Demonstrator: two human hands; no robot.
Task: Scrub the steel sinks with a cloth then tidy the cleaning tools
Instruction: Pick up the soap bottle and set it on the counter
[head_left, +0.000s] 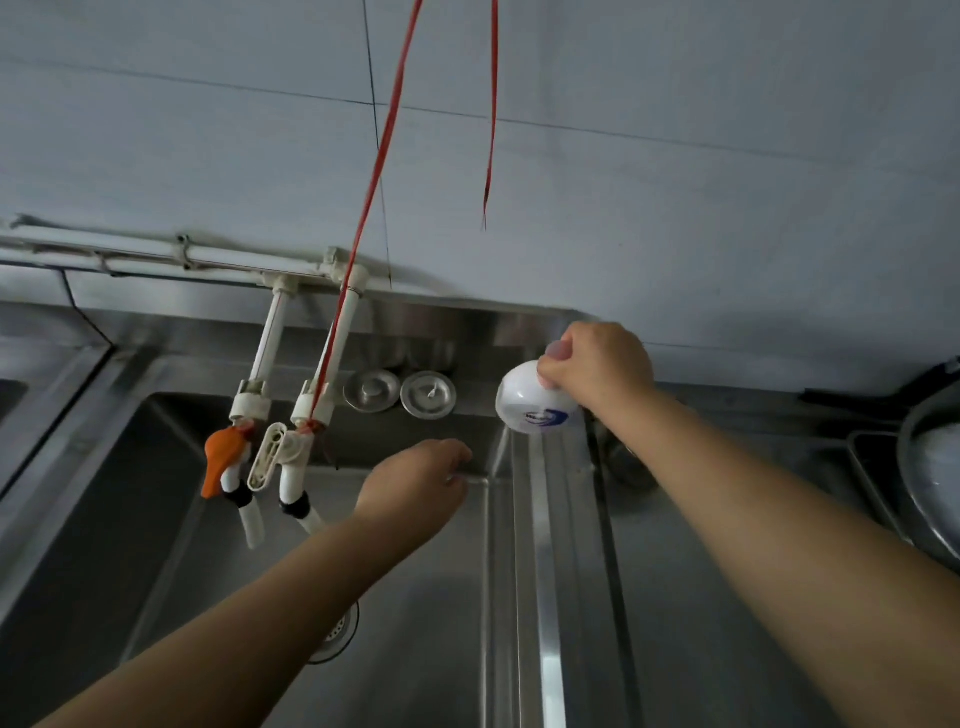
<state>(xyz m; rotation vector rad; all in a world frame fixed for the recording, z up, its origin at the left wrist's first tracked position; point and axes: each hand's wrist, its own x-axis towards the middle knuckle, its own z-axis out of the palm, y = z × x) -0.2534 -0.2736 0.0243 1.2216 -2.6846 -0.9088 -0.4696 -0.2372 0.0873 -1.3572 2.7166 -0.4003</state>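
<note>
A steel sink (527, 545) fills the lower view, its drain (340, 626) partly hidden under my left forearm. My left hand (415, 480) reaches into the sink's back right corner with its fingers bent down against the back wall; whatever lies under them is hidden. No cloth shows. My right hand (597, 366) grips a white bottle with a blue logo (535, 402) from above, at the back ledge just right of the sink corner.
Two white taps, one with an orange handle (223, 460) and one with a white handle (267, 457), hang over the sink's back left. Two steel sink plugs (371, 391) (428, 396) lean on the back ledge. Red string (384, 145) dangles from above. A dark pan (930, 467) sits far right.
</note>
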